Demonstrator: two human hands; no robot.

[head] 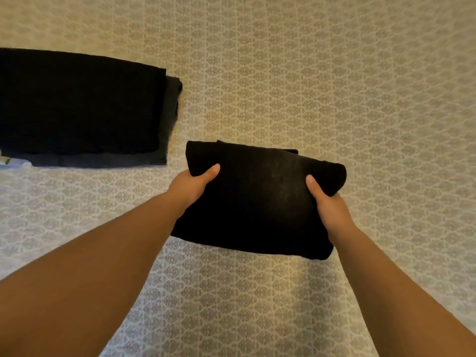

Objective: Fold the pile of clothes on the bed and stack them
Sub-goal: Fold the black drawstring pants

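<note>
A folded black garment (257, 199) is held between both hands over the patterned bedspread (309, 86). My left hand (194, 184) grips its left edge with the thumb on top and the fingers hidden beneath. My right hand (328, 204) grips its right edge the same way, thumb pressing on the top face. To the upper left lies a stack of folded dark clothes (77, 104): a black piece on top and a dark grey piece showing below it at the right and near edges.
The beige bedspread with its repeating motif fills the view. A small pale object (7, 161) peeks out at the left edge beside the stack.
</note>
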